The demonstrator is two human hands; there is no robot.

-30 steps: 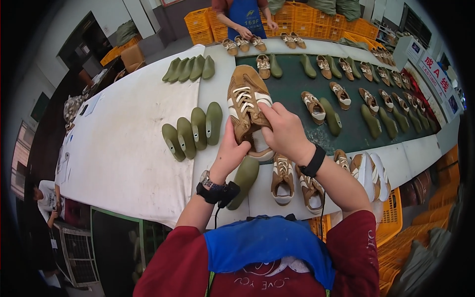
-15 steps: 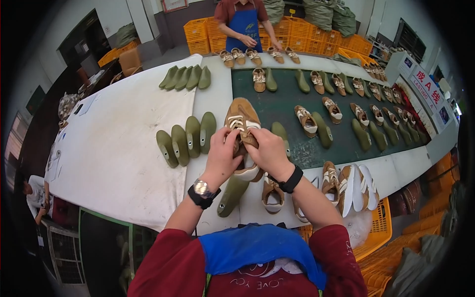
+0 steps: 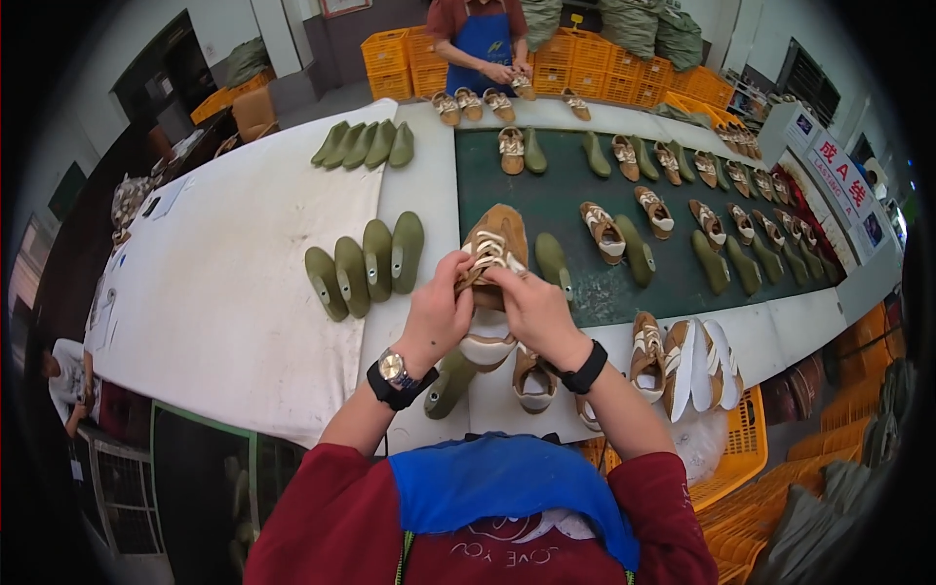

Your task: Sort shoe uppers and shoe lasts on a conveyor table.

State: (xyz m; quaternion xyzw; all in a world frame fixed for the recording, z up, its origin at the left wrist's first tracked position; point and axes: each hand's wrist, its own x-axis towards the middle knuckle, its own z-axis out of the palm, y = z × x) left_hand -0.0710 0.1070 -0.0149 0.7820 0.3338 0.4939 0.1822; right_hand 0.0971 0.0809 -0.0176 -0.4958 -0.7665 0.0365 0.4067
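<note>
We held a tan suede shoe [image 3: 495, 249] with white laces above the table [image 3: 234, 292], at the near edge of its dark green mat [image 3: 585, 210]; our left hand [image 3: 439, 312] and right hand [image 3: 531, 310] both had their fingers pinched on the laces; four green shoe lasts [image 3: 366, 263] stood just to the left; finished shoes [image 3: 648, 356] lay near our right wrist; a person in a blue apron [image 3: 485, 39] stood at the far end.
</note>
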